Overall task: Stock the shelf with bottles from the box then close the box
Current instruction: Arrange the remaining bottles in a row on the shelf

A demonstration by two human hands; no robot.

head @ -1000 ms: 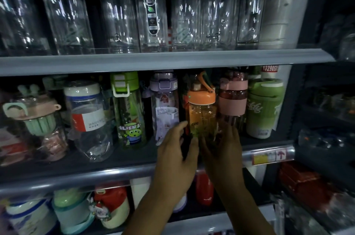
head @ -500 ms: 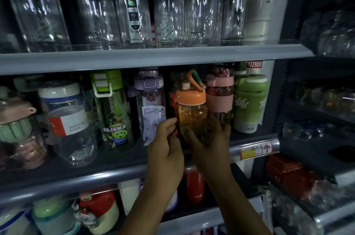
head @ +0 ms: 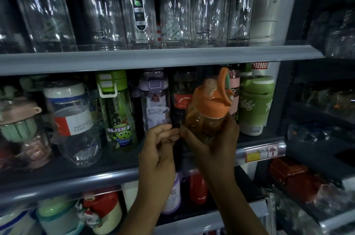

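An amber bottle with an orange lid and strap (head: pixel 208 117) is tilted toward me, in front of the middle shelf (head: pixel 76 186). My right hand (head: pixel 213 148) grips it from below, fingers wrapped round its body. My left hand (head: pixel 157 152) is just left of it, fingers loosely curled, fingertips at the bottle's lower left side and in front of the purple-lidded bottle (head: pixel 153 100). Behind the orange bottle stand a dark bottle with a red label (head: pixel 182 100) and a pink-banded bottle (head: pixel 234 88). No box is in view.
The middle shelf is packed: a green alien bottle (head: pixel 117 115), a clear jar with a red label (head: pixel 73 119), a green tumbler (head: pixel 255 104). Tall clear bottles (head: pixel 138 4) fill the top shelf. More bottles (head: pixel 197 188) stand on the shelf below. A price tag (head: pixel 261 153) hangs on the rail.
The orange-lidded bottle stood upright on the shelf; now my right hand has it tipped forward, closer to me. My left hand's fingers have curled in beside it.
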